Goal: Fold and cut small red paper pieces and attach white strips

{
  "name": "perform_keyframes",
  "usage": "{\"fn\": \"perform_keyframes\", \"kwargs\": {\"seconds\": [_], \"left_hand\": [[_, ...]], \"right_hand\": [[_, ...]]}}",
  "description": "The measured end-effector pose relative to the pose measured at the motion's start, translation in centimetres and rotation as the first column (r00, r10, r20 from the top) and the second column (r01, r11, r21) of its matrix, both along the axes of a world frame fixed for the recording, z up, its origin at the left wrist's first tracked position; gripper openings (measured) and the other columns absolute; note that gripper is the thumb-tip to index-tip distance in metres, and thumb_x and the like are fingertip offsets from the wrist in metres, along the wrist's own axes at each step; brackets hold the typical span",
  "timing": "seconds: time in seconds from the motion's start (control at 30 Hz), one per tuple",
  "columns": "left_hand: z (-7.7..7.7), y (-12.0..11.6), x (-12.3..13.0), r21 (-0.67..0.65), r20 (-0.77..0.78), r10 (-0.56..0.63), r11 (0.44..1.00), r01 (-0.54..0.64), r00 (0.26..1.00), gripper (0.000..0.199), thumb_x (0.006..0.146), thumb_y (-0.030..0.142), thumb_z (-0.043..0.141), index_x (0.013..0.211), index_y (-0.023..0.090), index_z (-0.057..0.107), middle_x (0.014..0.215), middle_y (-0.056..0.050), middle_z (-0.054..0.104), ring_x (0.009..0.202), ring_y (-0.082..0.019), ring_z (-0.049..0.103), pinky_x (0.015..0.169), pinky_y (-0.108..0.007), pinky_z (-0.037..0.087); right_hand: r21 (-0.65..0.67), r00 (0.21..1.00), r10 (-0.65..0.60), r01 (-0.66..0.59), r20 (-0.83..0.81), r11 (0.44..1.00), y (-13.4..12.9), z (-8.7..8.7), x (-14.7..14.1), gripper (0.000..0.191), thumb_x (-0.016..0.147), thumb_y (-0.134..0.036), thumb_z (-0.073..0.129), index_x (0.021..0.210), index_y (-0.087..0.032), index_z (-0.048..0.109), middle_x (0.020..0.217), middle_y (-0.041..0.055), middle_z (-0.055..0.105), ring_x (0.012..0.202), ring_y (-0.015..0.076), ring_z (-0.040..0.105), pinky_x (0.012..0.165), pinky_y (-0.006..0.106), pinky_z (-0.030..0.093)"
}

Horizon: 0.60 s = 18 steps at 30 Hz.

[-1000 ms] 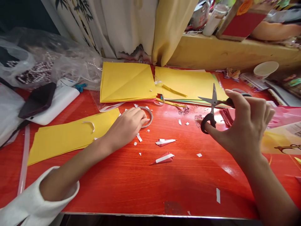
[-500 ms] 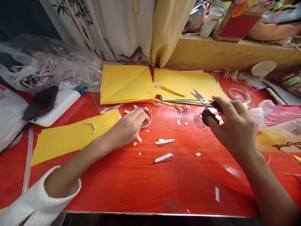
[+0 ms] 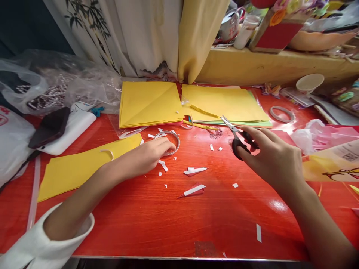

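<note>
My left hand [image 3: 157, 151] has its fingers curled over the near edge of a roll of tape [image 3: 178, 140] lying on the red table. In my right hand [image 3: 276, 157] is a pair of scissors [image 3: 234, 129] with black handles, blades slightly apart and pointing up and left. The blade tips are over the near edge of a yellow paper stack [image 3: 224, 101]. Between my hands lie two small folded red pieces with white strips, an upper one [image 3: 195, 171] and a lower one [image 3: 194, 190]. White paper scraps [image 3: 163, 165] are scattered near the tape.
Another yellow paper stack [image 3: 148, 104] lies at the back, and yellow sheets [image 3: 64, 172] lie under my left forearm. A phone [image 3: 49, 127] rests on a white box at the left. A second tape ring [image 3: 282, 114] and pink plastic [image 3: 322, 136] are on the right.
My right hand has moved left and slightly down with the scissors, whose blades have come closer together. The left hand stays at the tape roll, its fingers slightly shifted. The view has tilted slightly.
</note>
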State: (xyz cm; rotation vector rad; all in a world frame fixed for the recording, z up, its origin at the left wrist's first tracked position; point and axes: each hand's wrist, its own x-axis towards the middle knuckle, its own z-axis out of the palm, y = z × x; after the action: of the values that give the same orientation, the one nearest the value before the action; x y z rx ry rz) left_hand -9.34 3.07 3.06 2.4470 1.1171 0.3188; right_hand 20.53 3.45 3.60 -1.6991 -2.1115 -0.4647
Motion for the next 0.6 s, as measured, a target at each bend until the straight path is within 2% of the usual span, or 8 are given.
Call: {"fn": "perform_keyframes", "kwargs": {"seconds": [0.07,0.17,0.23,0.33,0.4,0.5,0.6], "left_hand": [[0.7,0.0,-0.2,-0.049,0.013,0.007,0.999,-0.006,1.0,0.029,0.086,0.003,0.034,0.103,0.018,0.052,0.097,-0.003,0.056,0.085,-0.012,0.051,0.075,-0.025,0.04],[1.4,0.0,-0.3,-0.073,-0.018,0.021,0.997,-0.022,1.0,0.015,0.09,0.019,0.04,0.091,0.017,0.055,0.085,-0.001,0.058,0.074,-0.011,0.052,0.067,-0.023,0.04],[1.4,0.0,-0.4,-0.006,-0.055,0.022,1.0,-0.023,0.998,0.021,0.092,0.022,0.037,0.09,0.016,0.057,0.082,-0.002,0.057,0.072,-0.012,0.052,0.065,-0.024,0.039],[0.8,0.3,-0.7,0.192,-0.143,0.04,0.981,-0.012,0.989,0.025,0.092,0.022,0.035,0.106,0.017,0.056,0.099,-0.008,0.056,0.086,-0.017,0.052,0.073,-0.03,0.039],[0.2,0.5,-0.8,0.292,-0.241,0.053,0.956,0.021,0.969,0.025,0.091,0.029,0.04,0.104,0.017,0.058,0.101,-0.009,0.056,0.09,-0.021,0.05,0.076,-0.033,0.038],[-0.6,0.7,-0.8,0.369,-0.331,0.067,0.927,0.064,0.941,0.025,0.091,0.03,0.039,0.093,0.018,0.061,0.093,-0.007,0.059,0.085,-0.021,0.049,0.074,-0.034,0.035],[-1.1,0.7,-0.7,0.412,-0.34,0.086,0.909,0.066,0.936,0.023,0.09,0.029,0.042,0.097,0.017,0.06,0.095,-0.007,0.061,0.088,-0.022,0.05,0.074,-0.034,0.033]], "right_hand": [[-0.014,1.0,-0.006,0.006,0.026,1.0,-0.1,0.1,-0.1,0.038,0.08,-0.037,0.052,0.114,-0.021,0.059,0.096,0.0028,0.068,0.073,0.018,0.065,0.052,0.025,0.036],[-0.035,0.998,-0.014,0.016,0.058,0.999,-0.2,0.2,-0.1,0.038,0.08,-0.038,0.052,0.114,-0.021,0.059,0.094,0.0035,0.069,0.072,0.0197,0.065,0.051,0.026,0.034],[-0.056,0.997,-0.029,0.033,0.069,0.998,-0.2,0.3,-0.1,0.039,0.08,-0.038,0.051,0.115,-0.022,0.058,0.096,0.0039,0.068,0.072,0.021,0.065,0.05,0.027,0.034],[-0.152,0.994,-0.055,0.069,0.095,0.986,-0.1,0.5,-0.1,0.039,0.08,-0.039,0.052,0.115,-0.024,0.057,0.104,0.0044,0.066,0.069,0.0226,0.064,0.049,0.028,0.033],[-0.233,0.994,-0.08,0.096,0.076,0.968,0.0,0.7,0.0,0.041,0.08,-0.039,0.052,0.118,-0.025,0.055,0.11,0.0055,0.064,0.072,0.0245,0.064,0.05,0.03,0.036],[-0.304,0.993,-0.108,0.092,-0.037,0.948,0.1,0.8,0.1,0.048,0.082,-0.038,0.051,0.127,-0.023,0.047,0.117,0.0093,0.06,0.087,0.0279,0.063,0.061,0.034,0.044],[-0.345,0.985,-0.078,0.02,-0.156,0.938,0.3,0.6,0.3,0.052,0.084,-0.041,0.049,0.13,-0.02,0.042,0.12,0.0137,0.057,0.098,0.029,0.059,0.072,0.038,0.047]]}}
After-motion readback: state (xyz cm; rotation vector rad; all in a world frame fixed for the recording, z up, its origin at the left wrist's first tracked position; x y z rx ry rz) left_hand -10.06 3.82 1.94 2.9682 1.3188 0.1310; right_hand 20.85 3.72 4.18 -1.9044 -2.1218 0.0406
